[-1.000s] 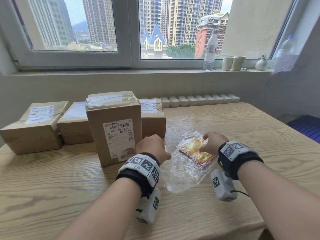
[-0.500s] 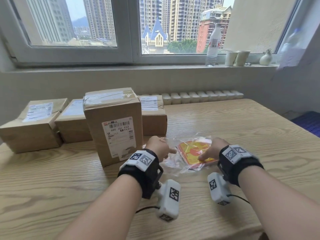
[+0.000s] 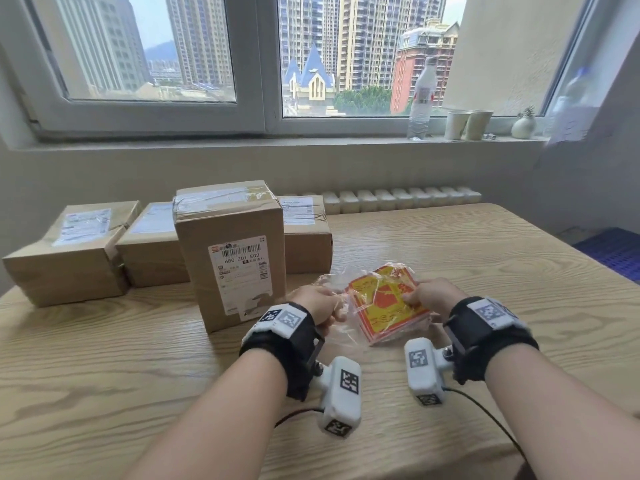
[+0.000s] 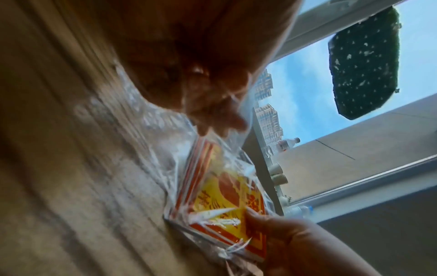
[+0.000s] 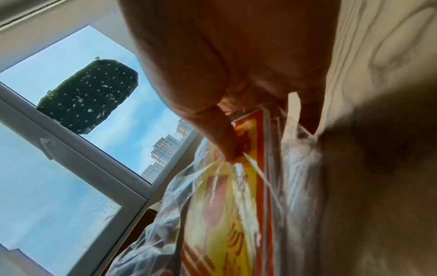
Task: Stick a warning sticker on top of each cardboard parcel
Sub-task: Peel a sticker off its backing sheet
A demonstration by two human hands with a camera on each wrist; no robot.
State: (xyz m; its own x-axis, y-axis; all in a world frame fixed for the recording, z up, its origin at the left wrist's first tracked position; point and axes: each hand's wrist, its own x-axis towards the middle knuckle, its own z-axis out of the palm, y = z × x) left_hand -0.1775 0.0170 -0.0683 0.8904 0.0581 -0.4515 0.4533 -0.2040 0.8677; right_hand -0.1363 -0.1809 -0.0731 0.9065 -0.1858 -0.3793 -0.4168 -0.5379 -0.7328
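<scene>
Head view: near the middle of the table (image 3: 104, 375), both hands now hold the stack of warning stickers (image 3: 384, 303) tilted up off the wood inside its clear plastic bag (image 3: 332, 306); a second ago the bag lay spread flat on the surface with the stack lying in it. The right hand (image 3: 433, 296) pinches the stack's right edge through the plastic, thumb (image 5: 224, 134) on its face and the other fingers curled behind. The left hand (image 3: 318, 303) has its fingers curled round the bunched left end of the bag, which it has gathered in since half a second ago. The stickers are yellow with red borders and a red figure in the middle; their characters are too blurred to read. Just beyond the left hand stands the tall parcel (image 3: 232, 251), unmoved, its front label showing a barcode and "680 Z01 E03"; smaller print cannot be read. Behind it, toward the far left corner of the table, three lower parcels (image 3: 69, 258) sit in a row as before, each with a white shipping label on top that is illegible. On the windowsill (image 3: 242, 143) stand a water bottle (image 3: 420, 102) with a red label, two paper cups (image 3: 467, 124) and a small vase (image 3: 523, 124).
</scene>
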